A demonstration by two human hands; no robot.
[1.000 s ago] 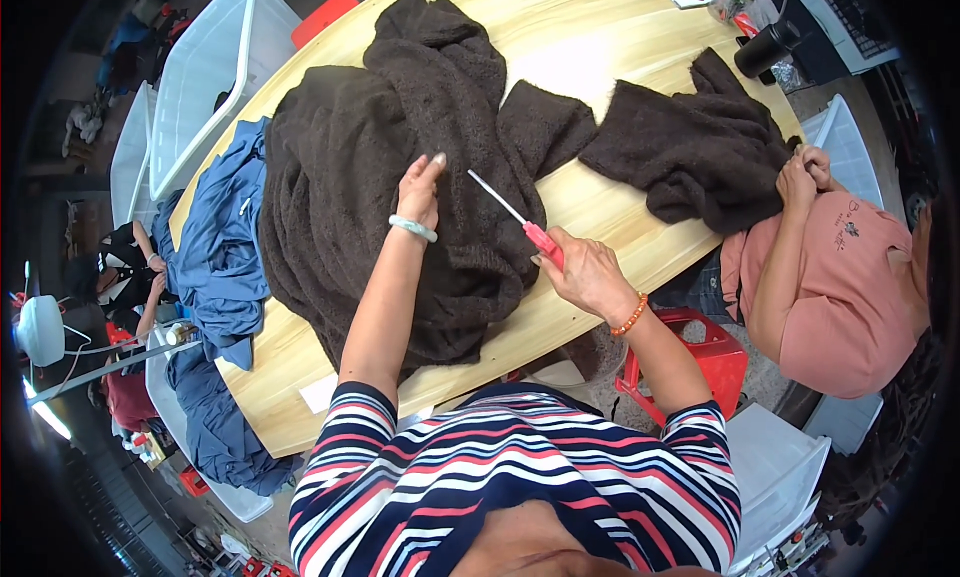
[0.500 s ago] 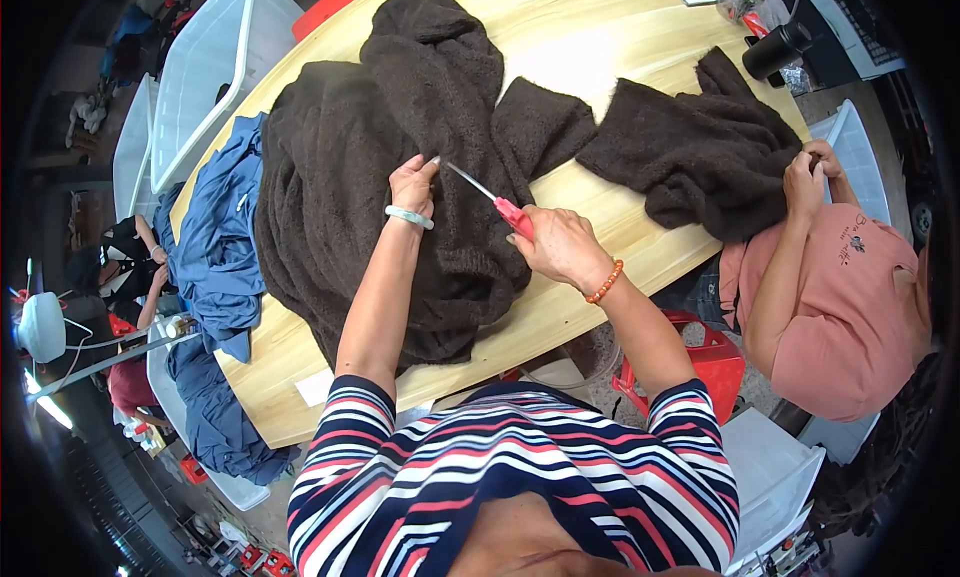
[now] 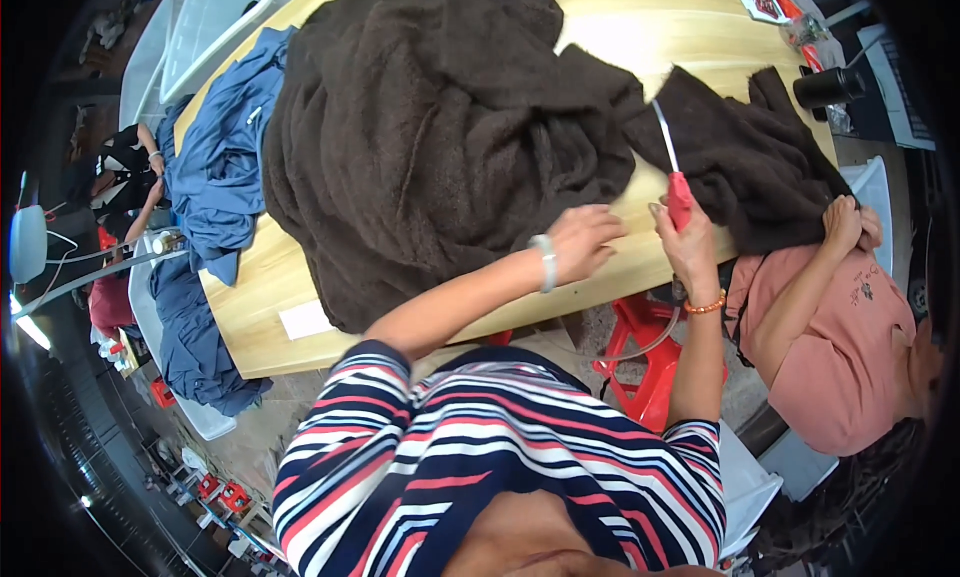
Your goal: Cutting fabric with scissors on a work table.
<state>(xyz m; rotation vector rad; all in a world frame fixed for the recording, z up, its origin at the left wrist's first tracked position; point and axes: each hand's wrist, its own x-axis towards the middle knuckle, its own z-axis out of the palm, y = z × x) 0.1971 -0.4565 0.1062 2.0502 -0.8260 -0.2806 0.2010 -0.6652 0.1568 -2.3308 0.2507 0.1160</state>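
My right hand [image 3: 688,239] grips the red handle of a pair of scissors [image 3: 668,142]. Their slim metal blades point up and away, over the gap between two dark brown fuzzy garments. The large heaped garment [image 3: 420,127] covers the middle of the table. My left hand [image 3: 585,242] hovers over bare wood by its lower right edge, fingers loosely spread and nothing seen in them. To the right lies the smaller brown garment [image 3: 770,167], its near end held by the hands [image 3: 850,224] of a person in a pink shirt.
Blue cloth [image 3: 225,157] hangs over the left edge of the wooden table [image 3: 262,342]. A white paper slip [image 3: 304,320] lies near the front edge. A black cup [image 3: 828,88] stands at the far right. Under the table edge is a red stool [image 3: 640,362].
My left hand has let go of the brown garment and moved right and nearer. My right hand has carried the scissors to the right, turning them more upright. The large garment's folds have shifted.
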